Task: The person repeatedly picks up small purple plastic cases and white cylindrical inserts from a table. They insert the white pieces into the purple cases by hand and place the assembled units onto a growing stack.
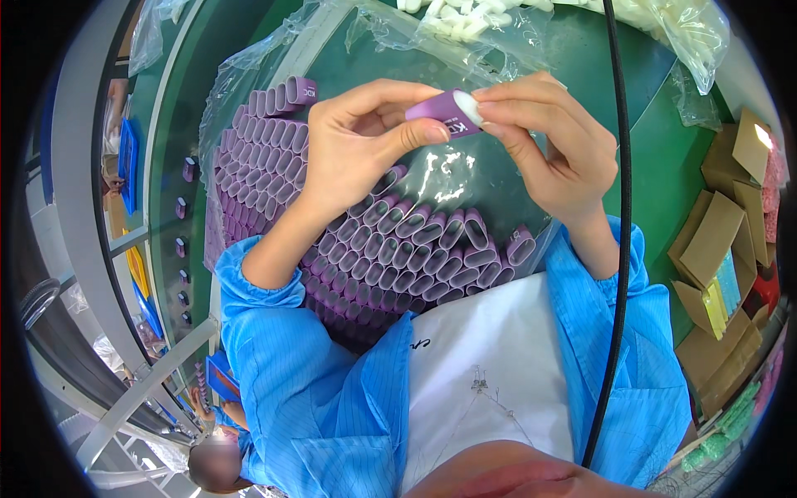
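Head view | purple sleeve (448,112) pinched between left grip (365,141), right grip (544,137)

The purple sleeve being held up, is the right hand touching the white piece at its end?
Touching. The head view shows right hand fingertips pressed on the white piece in the purple sleeve.

Two hands (365,145), dozens of purple sleeves (415,249)

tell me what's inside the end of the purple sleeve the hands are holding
A white insert fills the open end of the purple sleeve, held between left hand and right hand. Deeper inside is hidden.
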